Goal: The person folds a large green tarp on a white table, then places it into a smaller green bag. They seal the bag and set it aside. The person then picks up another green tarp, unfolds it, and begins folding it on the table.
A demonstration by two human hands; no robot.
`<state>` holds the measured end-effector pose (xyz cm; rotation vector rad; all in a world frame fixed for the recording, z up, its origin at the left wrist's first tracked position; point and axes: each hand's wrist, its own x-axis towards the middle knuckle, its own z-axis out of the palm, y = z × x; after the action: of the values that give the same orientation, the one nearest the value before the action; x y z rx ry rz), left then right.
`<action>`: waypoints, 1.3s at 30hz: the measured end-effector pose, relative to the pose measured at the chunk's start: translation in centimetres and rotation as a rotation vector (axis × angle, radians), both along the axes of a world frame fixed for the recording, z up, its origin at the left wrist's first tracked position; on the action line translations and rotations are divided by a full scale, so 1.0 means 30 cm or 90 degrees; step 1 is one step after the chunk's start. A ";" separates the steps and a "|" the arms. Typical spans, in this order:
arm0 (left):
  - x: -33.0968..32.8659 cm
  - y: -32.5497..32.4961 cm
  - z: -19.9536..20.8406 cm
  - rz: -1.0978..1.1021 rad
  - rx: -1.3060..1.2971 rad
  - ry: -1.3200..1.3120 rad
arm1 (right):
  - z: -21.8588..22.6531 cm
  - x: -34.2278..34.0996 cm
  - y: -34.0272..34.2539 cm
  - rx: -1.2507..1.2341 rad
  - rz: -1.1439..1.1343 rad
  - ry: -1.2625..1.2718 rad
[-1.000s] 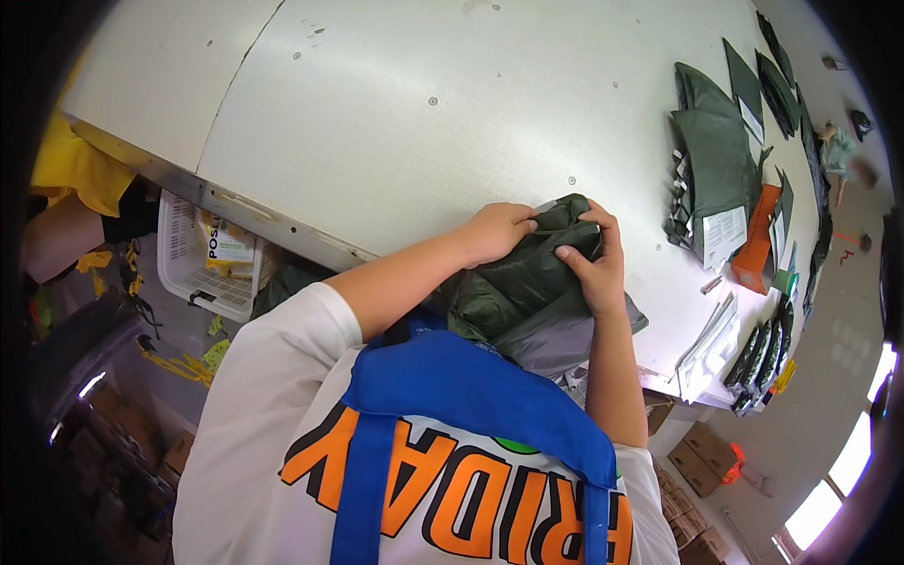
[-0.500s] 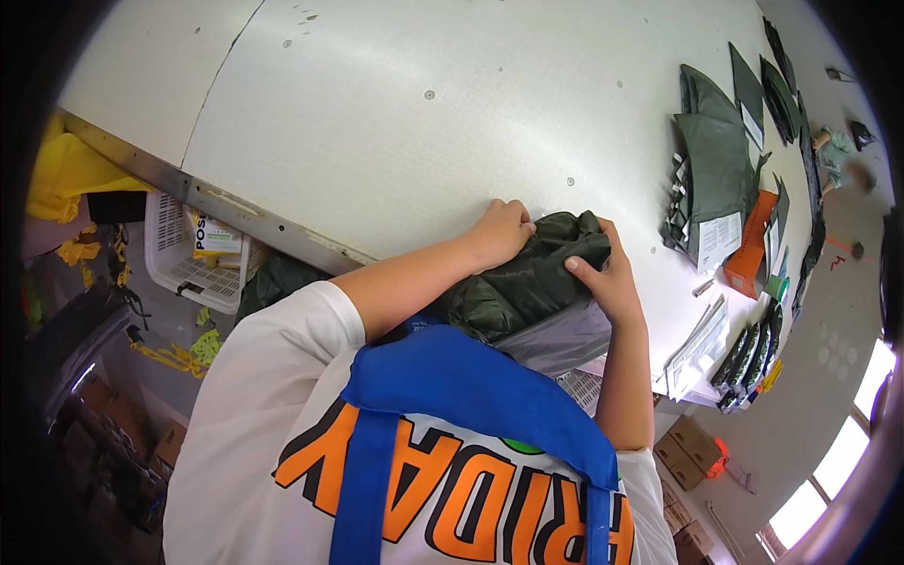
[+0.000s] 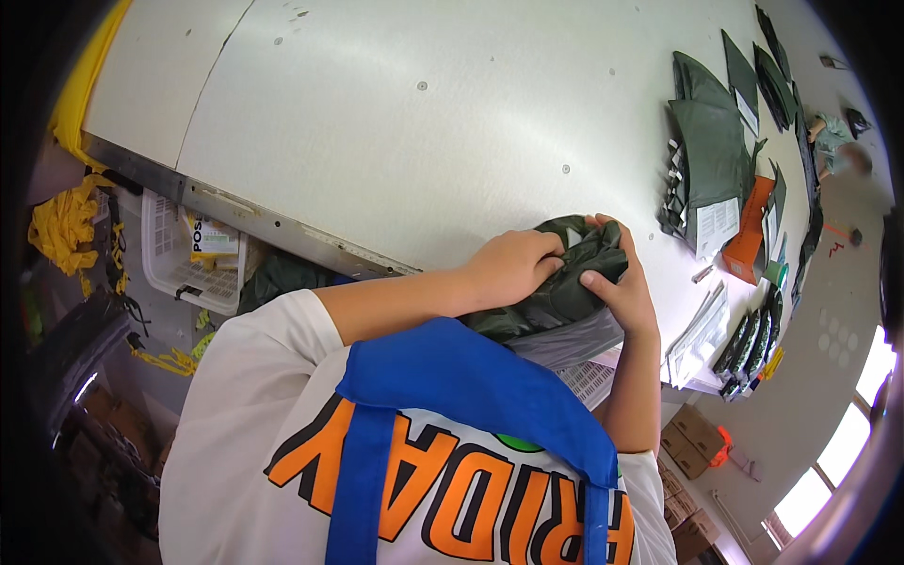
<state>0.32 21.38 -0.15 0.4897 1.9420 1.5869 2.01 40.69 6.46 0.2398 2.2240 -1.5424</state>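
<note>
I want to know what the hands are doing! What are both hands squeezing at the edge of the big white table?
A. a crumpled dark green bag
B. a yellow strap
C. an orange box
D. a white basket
A: the left hand and the right hand both grip a crumpled dark green bag at the near edge of the white table; the orange box lies untouched farther right.

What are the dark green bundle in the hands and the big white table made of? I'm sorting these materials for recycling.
Dark green bundle: looks like thin plastic film, probably a poly mailer bag; it crumples into soft glossy folds under the left hand and right hand.
White table: seems a painted or laminated board, matte and smooth, with small dots like screw heads and a metal front edge.
</note>
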 end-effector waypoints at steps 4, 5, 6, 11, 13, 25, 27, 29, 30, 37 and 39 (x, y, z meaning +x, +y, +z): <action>0.003 0.011 -0.109 0.047 0.088 -0.271 | 0.003 0.017 0.001 0.004 -0.005 -0.050; -0.010 0.011 -0.115 0.008 0.086 -0.350 | 0.006 0.014 -0.003 0.008 -0.006 -0.065; -0.026 0.010 -0.123 -0.031 0.084 -0.429 | 0.002 0.014 -0.001 -0.019 -0.007 -0.079; -0.104 0.024 -0.088 -0.280 -0.002 -0.261 | 0.025 0.001 -0.002 -0.057 0.023 -0.076; -0.082 0.043 -0.109 -0.259 0.038 -0.107 | 0.029 0.000 0.015 -0.077 0.018 -0.120; -0.175 0.135 -0.152 -0.573 -0.202 -0.110 | 0.001 0.035 -0.009 -0.004 -0.074 -0.007; -0.152 0.151 -0.171 -0.485 -0.183 -0.144 | -0.002 0.040 0.002 0.011 -0.079 0.001; -0.143 0.159 -0.166 -0.463 -0.202 0.009 | -0.020 0.055 0.019 0.012 -0.080 0.016; -0.138 0.153 -0.155 -0.458 -0.248 0.096 | -0.020 0.060 0.027 0.012 -0.076 0.021; -0.036 0.039 -0.164 -0.067 -0.040 -0.063 | 0.045 0.060 0.091 -0.102 -0.040 -0.043; -0.024 0.033 -0.127 0.001 -0.027 -0.146 | 0.065 0.035 0.083 -0.050 -0.037 -0.082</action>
<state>-0.39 22.39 -3.97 0.2746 1.7989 1.5272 3.06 43.17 8.40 0.3726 2.0697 -1.5933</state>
